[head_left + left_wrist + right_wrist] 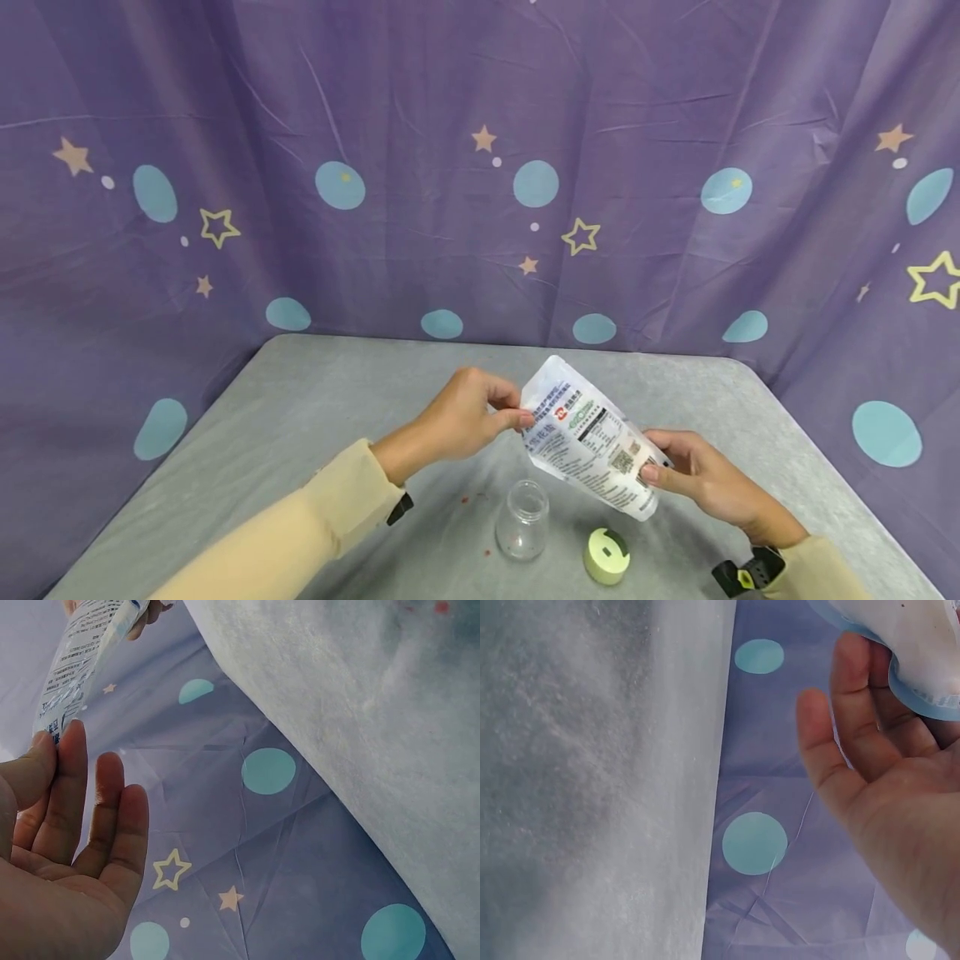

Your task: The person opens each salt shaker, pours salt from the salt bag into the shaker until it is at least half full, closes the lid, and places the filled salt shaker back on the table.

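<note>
fingertips of left hand pinch white printed plastic pouch at edge; right hand grips lower end, pouch held above grey table. only head view shows clear glass bottle, green round lid beneath. wrist views: purple starred cloth.

Lighting's pretty even and soft from above, only faint shadows under the arms on the table. Head view is sharp, with a bit of wide-angle bend at the edges. Both wrist views are softer, close-up skin slightly blurry, no real glare.
</note>
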`<action>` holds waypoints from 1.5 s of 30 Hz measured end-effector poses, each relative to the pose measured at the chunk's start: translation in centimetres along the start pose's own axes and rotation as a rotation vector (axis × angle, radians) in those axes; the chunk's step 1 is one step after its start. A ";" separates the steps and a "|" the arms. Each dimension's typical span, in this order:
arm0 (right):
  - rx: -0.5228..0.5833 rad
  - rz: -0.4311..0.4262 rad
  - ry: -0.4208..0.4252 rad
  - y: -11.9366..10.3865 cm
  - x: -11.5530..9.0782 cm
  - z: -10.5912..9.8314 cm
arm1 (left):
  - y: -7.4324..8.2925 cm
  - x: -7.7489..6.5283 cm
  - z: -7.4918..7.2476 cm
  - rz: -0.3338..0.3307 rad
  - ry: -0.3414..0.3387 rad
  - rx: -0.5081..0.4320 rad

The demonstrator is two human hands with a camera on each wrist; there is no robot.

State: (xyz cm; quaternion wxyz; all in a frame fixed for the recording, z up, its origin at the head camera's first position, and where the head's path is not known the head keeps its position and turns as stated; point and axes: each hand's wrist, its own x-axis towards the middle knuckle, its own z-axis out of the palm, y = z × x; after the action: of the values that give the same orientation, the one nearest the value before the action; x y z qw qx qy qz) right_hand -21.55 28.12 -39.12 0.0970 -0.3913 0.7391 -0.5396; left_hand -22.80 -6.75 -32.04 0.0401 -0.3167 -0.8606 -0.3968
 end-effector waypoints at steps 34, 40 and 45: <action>0.072 -0.018 0.021 -1.5 -0.9 -0.1 | -1.1 -2.0 0.7 -0.035 0.001 -0.122; 0.055 -0.028 0.026 -2.1 -0.9 -0.2 | -1.5 -2.2 0.9 -0.023 -0.008 -0.133; 0.046 -0.023 0.033 -2.3 -0.8 -0.3 | -1.7 -2.4 0.9 -0.018 -0.019 -0.160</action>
State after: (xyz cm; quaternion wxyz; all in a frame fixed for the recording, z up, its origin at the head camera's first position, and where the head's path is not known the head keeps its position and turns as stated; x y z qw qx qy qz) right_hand -20.05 28.63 -37.22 0.0877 -0.3885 0.7234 -0.5640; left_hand -21.72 -8.12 -34.52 0.0028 -0.3148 -0.8293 -0.4617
